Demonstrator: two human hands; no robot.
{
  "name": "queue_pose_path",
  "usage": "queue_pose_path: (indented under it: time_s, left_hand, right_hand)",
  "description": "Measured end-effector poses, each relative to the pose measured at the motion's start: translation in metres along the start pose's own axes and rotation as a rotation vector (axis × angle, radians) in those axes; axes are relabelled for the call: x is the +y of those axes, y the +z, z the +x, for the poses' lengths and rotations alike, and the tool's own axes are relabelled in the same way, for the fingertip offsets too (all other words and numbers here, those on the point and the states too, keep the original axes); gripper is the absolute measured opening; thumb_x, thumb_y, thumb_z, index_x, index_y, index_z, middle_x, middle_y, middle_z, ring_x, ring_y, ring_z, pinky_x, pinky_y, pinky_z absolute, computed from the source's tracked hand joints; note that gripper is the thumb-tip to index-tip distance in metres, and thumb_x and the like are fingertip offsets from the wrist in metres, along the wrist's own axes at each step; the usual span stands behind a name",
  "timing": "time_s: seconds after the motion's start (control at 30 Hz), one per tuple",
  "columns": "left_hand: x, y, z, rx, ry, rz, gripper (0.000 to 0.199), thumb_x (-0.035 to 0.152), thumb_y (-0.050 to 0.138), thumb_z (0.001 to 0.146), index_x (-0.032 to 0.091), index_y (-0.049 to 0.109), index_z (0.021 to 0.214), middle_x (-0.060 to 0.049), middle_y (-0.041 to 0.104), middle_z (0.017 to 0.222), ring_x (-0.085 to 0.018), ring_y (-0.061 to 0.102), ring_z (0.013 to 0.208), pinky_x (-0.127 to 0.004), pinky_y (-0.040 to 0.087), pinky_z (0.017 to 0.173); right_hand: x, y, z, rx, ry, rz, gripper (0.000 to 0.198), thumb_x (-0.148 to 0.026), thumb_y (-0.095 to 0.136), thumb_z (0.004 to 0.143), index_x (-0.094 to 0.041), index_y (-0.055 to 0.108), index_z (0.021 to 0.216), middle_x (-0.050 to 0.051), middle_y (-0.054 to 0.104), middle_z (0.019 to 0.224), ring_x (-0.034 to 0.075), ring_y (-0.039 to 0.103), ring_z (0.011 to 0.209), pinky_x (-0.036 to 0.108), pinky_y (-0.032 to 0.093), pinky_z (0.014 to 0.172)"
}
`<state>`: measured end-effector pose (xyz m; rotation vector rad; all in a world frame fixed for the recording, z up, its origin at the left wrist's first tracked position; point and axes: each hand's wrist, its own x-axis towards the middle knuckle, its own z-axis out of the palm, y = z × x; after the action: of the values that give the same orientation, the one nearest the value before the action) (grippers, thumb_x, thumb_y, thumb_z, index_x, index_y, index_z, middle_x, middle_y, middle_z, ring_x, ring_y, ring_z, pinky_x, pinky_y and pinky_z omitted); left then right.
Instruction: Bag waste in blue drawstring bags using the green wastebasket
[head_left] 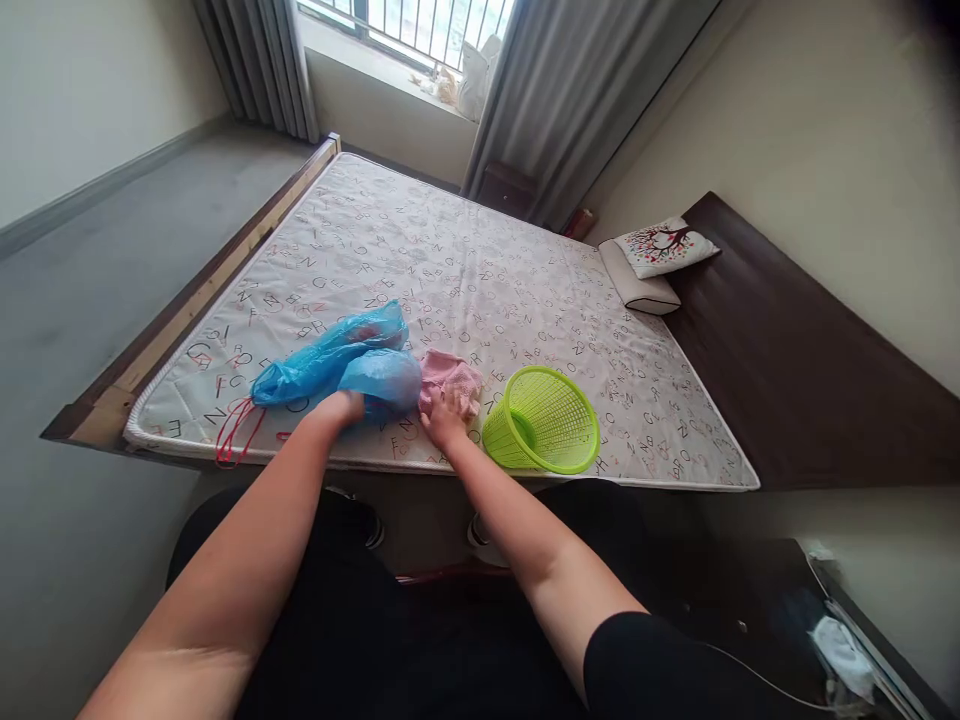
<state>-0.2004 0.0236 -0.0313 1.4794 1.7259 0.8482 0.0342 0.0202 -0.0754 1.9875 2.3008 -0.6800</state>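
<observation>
A translucent blue plastic bag (334,352) with red drawstrings (238,428) lies near the front edge of the mattress. My left hand (351,405) reaches inside the bag up to the wrist, so its fingers are hidden under the blue film. Beside the bag is a crumpled pink cloth (444,368). On that cloth rests my right hand (448,416), its fingers bent over the fabric and the thumb on the left side, gripping it. Just right of my right hand a lime-green mesh plastic basket (541,420) leans tilted, its mouth facing right and up.
The letter-printed mattress (480,270) lies on a wooden bed frame (225,265) with a dark headboard (810,350). Two pillows sit by the headboard, one with a tree print (664,247). Grey curtains (570,90) flank a window. A bedside table (720,590) stands at lower right.
</observation>
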Motion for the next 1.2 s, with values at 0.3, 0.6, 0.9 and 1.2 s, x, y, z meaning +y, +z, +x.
queue_pose_path:
  time_s: [0.3,0.6,0.9,1.2]
  left_hand:
    - [0.073,-0.053,-0.054,0.074,-0.076,-0.577,0.034,0.026,0.073,0.065,0.018,0.076,0.098,-0.003,0.070,0.080,-0.015,0.055,0.061,-0.025,0.042,0.052]
    - [0.195,-0.040,-0.139,-0.053,-0.037,-0.894,0.059,0.054,0.094,0.073,0.020,0.079,0.118,-0.008,0.078,0.103,-0.022,0.072,0.089,-0.031,0.060,0.074]
    - [0.239,-0.020,-0.129,-0.016,0.166,-0.437,0.064,0.041,0.093,0.075,0.021,0.073,0.132,-0.005,0.073,0.097,-0.019,0.071,0.083,-0.028,0.058,0.070]
    - [0.249,0.012,-0.061,0.075,0.197,-0.408,0.041,0.039,0.089,0.078,0.019,0.077,0.112,-0.006,0.077,0.095,-0.018,0.070,0.078,-0.025,0.055,0.064]
  right_hand:
    - [-0.028,-0.017,-0.075,0.265,-0.243,0.828,0.073,-0.040,0.070,0.092,-0.019,0.046,0.158,0.022,0.052,0.160,0.033,0.059,0.142,0.047,0.059,0.107]
    - [-0.017,-0.155,-0.157,0.144,-0.448,1.120,0.064,-0.060,0.082,0.084,-0.026,0.059,0.134,0.009,0.068,0.126,0.020,0.070,0.096,0.037,0.062,0.084]
    - [0.041,-0.193,-0.144,0.017,-0.267,1.362,0.020,-0.037,0.072,0.085,-0.023,0.064,0.097,-0.002,0.069,0.083,0.014,0.071,0.066,0.024,0.055,0.058]
    - [0.060,-0.218,-0.099,0.517,-0.153,0.999,0.022,-0.043,0.063,0.097,-0.025,0.053,0.091,-0.001,0.060,0.080,0.016,0.056,0.072,0.033,0.050,0.073]
